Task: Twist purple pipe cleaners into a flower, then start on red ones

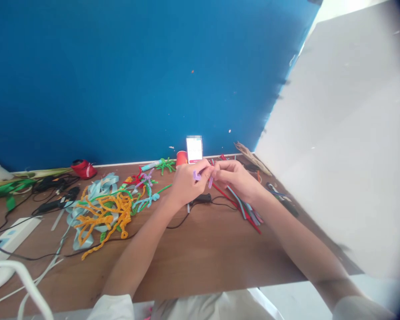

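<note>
My left hand and my right hand meet above the middle of the table, fingertips almost touching. A purple pipe cleaner pokes out between the closed fingers of the left hand. Another purple length hangs down where both sets of fingertips pinch together. Whether the two purple bits are one piece is hidden by the fingers. Just behind the hands a lit phone stands upright beside a red cup. Under the right hand lies a bundle of red, blue and grey pipe cleaners.
Left of the hands lie tangled orange pipe cleaners on light blue ribbon. A white power strip and black cables sit at the far left. The blue wall closes the back, a white panel the right side.
</note>
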A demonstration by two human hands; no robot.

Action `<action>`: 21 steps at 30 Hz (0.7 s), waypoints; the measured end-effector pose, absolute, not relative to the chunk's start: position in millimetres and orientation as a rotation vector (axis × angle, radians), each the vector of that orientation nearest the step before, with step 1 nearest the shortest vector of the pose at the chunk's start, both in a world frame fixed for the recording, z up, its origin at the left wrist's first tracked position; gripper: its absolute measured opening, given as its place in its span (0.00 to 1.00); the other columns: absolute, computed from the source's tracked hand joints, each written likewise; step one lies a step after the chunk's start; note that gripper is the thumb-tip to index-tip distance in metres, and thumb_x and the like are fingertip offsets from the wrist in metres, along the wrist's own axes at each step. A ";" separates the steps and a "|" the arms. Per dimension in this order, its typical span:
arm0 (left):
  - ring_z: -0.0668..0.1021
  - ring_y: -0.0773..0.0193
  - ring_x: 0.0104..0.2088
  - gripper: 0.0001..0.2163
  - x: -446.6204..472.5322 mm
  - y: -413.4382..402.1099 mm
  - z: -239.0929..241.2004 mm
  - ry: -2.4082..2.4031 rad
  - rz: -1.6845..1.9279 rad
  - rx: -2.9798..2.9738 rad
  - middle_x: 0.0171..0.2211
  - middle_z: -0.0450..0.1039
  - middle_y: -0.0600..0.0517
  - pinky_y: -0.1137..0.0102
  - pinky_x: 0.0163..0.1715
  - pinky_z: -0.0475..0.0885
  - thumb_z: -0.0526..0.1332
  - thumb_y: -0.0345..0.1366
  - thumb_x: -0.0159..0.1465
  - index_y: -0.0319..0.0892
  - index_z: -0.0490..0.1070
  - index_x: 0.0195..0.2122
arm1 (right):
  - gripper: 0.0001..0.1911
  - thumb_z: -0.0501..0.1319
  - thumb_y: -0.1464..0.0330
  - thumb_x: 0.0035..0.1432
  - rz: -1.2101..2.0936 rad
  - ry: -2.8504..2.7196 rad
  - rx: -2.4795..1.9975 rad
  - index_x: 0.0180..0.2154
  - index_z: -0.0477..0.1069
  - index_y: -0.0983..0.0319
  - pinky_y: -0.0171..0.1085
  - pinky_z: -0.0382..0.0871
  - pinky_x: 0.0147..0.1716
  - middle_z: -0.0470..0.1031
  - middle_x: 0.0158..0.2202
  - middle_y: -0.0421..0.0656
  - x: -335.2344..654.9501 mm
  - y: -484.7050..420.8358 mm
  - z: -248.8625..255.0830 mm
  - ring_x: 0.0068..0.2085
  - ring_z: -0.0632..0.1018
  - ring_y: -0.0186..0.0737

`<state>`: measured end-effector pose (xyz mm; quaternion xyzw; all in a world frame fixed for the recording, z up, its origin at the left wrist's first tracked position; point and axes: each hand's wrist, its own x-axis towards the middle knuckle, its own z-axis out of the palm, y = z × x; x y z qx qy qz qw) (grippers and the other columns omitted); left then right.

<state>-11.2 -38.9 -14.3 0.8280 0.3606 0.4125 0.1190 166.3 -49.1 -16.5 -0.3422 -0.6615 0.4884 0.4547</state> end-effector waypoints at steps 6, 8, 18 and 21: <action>0.59 0.68 0.21 0.15 -5.7 -35.3 -20.0 1.367 1.081 2.343 0.18 0.61 0.56 0.69 0.25 0.51 0.56 0.38 0.67 0.42 0.64 0.23 | 0.15 0.57 0.70 0.62 -0.313 -2.123 -1.006 0.22 0.66 0.61 0.40 0.49 0.28 0.66 0.22 0.40 162.6 -46.6 -31.1 0.26 0.62 0.35; 0.60 0.67 0.22 0.15 -6.0 -33.1 -20.2 1.389 1.071 2.284 0.19 0.62 0.56 0.69 0.26 0.51 0.56 0.39 0.67 0.42 0.64 0.23 | 0.16 0.56 0.70 0.64 -0.397 -2.120 -0.999 0.23 0.66 0.62 0.40 0.49 0.28 0.67 0.22 0.41 161.1 -45.6 -34.3 0.26 0.63 0.35; 0.71 0.65 0.25 0.15 -4.3 -34.6 -24.1 1.470 1.199 2.556 0.24 0.74 0.52 0.70 0.27 0.56 0.50 0.42 0.73 0.43 0.71 0.34 | 0.22 0.58 0.51 0.64 1.507 -1.410 -0.877 0.32 0.75 0.63 0.34 0.59 0.22 0.78 0.27 0.45 164.8 -46.0 -16.5 0.23 0.72 0.34; 0.75 0.63 0.27 0.15 -4.9 -32.2 -28.0 1.469 1.248 2.712 0.27 0.78 0.49 0.69 0.28 0.56 0.50 0.41 0.74 0.42 0.71 0.34 | 0.14 0.65 0.58 0.59 1.616 -1.287 -0.823 0.33 0.76 0.63 0.31 0.58 0.22 0.77 0.30 0.43 163.7 -43.8 -19.6 0.24 0.70 0.30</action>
